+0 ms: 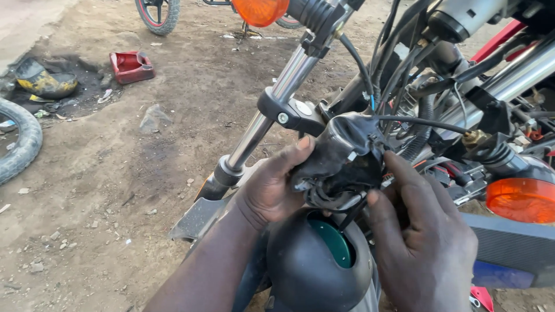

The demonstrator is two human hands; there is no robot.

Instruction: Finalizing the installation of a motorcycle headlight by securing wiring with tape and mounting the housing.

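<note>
1. Far left, dirt ground [115, 173]: tyre edge [17, 144], dented yellow-black container [46, 84], red tray [132, 65]. All well apart from the hands.
2. Chrome fork tube [263, 118] runs diagonally, black clamp [289, 112] around it, orange indicator [260, 10] at top.
3. Left hand [269, 188]: grip clenched around the black wrapped bundle [341, 159], thumb on top, fingers under. The bundle sits at centre, just in front of the fork clamp, above the headlamp shell [315, 266].
4. Headlamp shell is black and round, with a green opening facing up, directly below the bundle.
5. Right hand [425, 242]: fingertips pinch the bundle's right edge where the thin black cables [422, 122] enter; grip closed on the wrapping. Whether it also pinches a wire, cannot tell.
6. Doing this well, my judgement: left hand steadies the bundle, right works the wrap gently, with no tugging on cables or connectors.
7. Far right: second orange indicator [523, 199], near the right hand, not touching.
</note>
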